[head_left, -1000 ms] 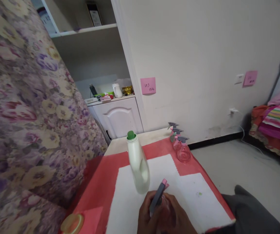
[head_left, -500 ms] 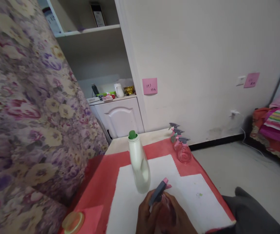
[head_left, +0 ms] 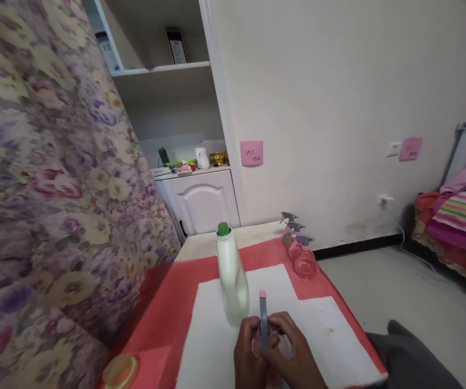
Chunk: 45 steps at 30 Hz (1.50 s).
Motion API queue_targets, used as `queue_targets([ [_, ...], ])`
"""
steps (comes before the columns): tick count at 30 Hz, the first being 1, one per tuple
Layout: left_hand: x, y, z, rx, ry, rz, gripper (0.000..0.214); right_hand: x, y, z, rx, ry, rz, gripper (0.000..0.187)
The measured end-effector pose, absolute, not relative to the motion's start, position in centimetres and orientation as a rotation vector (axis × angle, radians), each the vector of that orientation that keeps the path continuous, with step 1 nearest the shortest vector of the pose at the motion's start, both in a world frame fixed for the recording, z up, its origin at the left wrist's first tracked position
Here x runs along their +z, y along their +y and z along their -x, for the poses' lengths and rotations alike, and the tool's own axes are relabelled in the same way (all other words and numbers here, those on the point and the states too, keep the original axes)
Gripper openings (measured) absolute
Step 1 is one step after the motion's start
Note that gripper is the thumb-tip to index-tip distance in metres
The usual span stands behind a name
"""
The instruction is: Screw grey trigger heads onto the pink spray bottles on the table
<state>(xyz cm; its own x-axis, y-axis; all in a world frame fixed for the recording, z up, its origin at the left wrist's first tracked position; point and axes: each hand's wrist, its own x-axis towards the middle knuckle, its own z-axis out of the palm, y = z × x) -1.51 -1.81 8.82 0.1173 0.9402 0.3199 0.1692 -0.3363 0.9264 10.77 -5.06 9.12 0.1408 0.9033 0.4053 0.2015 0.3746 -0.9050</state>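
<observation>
Both my hands wrap a small pink spray bottle at the table's near edge. Its grey trigger head with a pink nozzle (head_left: 263, 319) sticks up between them. My left hand (head_left: 248, 351) curls round the left side of the head; my right hand (head_left: 293, 354) covers the bottle's body and pinches at the neck. Just beyond my fingers stands a white detergent bottle with a green cap (head_left: 231, 275), upright on a white cloth (head_left: 212, 335). Three more pink spray bottles (head_left: 301, 251) stand in a row at the far right of the table.
A red cover (head_left: 168, 292) lies under the white cloth. A round yellowish lid (head_left: 120, 371) sits at the near left corner. A floral curtain (head_left: 54, 205) hangs close on the left. Behind are a white cabinet (head_left: 200, 200), a wall, and bedding (head_left: 459, 227) at right.
My left hand has come into view and joined the right on the spray bottle. The trigger head turned from slanted to pointing straight away from me. The view shifted slightly downward.
</observation>
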Motion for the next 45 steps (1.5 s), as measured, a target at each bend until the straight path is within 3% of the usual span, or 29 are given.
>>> queue_targets([
  [5,8.0,-1.9,1.5,1.355,1.167,-1.725,0.014,10.1,-4.0,-10.1,0.768,-1.29,1.217,0.015],
  [10,8.3,-2.4,3.5,1.257,1.006,-1.752,0.037,9.8,-3.9,-11.1,0.786,-1.389,1.12,0.012],
  [19,12.9,-1.0,3.3,1.231,1.235,-1.647,0.03,10.1,-3.9,-10.8,0.761,-1.491,1.141,0.007],
  [26,13.2,-0.6,1.9,1.103,1.277,-1.654,0.024,8.6,-3.0,-11.0,0.648,-1.508,1.156,0.004],
  [45,11.9,-0.8,1.5,1.179,1.094,-1.494,0.029,8.1,-3.1,-10.3,0.651,-1.372,1.259,0.011],
])
